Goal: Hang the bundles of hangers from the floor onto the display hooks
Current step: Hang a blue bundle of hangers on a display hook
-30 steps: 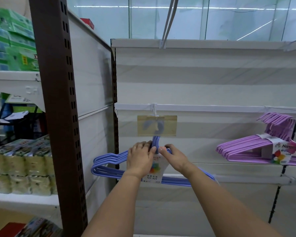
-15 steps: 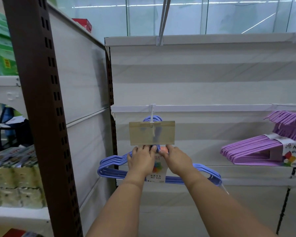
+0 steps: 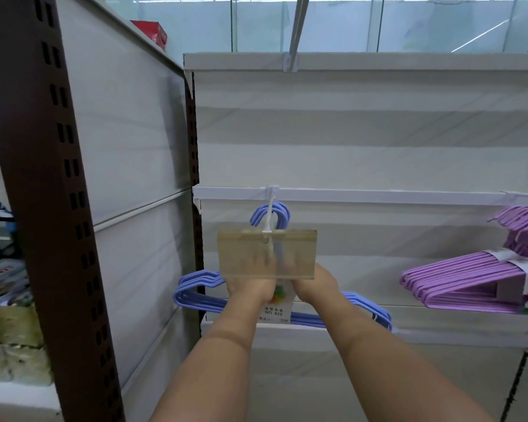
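Note:
A bundle of blue hangers with a paper label is held up at the white display hook. Its hook ends curve around the peg behind the clear yellowish price tag holder. My left hand grips the bundle's neck on the left and my right hand grips it on the right; the tag holder hides the fingertips of both. A purple hanger bundle hangs on another hook at the right.
A brown perforated shelf upright stands close at the left, with packaged goods on the shelf beyond it. White back panels and a white rail span the display. Another hook juts out at the top.
Both hands have raised the blue bundle; its hook ends, below the tag holder a second ago, now rise above it around the peg.

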`<action>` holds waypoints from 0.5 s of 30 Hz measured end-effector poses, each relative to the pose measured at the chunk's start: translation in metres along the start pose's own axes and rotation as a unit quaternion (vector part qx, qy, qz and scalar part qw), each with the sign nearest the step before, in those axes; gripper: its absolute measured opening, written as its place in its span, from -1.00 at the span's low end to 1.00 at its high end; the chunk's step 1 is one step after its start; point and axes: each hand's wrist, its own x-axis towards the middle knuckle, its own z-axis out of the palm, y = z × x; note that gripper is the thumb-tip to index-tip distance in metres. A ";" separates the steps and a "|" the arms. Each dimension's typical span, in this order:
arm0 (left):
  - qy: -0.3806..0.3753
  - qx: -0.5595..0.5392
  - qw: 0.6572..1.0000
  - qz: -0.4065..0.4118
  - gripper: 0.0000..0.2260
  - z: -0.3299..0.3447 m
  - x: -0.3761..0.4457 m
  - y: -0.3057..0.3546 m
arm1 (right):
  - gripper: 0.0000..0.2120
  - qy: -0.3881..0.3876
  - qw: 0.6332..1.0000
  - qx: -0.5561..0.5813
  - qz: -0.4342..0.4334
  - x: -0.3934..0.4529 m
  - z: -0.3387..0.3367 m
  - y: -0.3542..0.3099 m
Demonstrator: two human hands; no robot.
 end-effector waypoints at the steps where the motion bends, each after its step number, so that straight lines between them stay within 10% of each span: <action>1: -0.006 -0.020 1.000 -0.006 -0.79 0.000 0.000 0.002 | -0.63 -0.002 1.000 -0.011 0.002 0.001 -0.002 0.000; 15: 0.024 -0.039 0.998 0.040 -0.68 0.011 0.023 -0.013 | -0.62 0.012 1.000 0.005 0.004 0.003 0.011 -0.001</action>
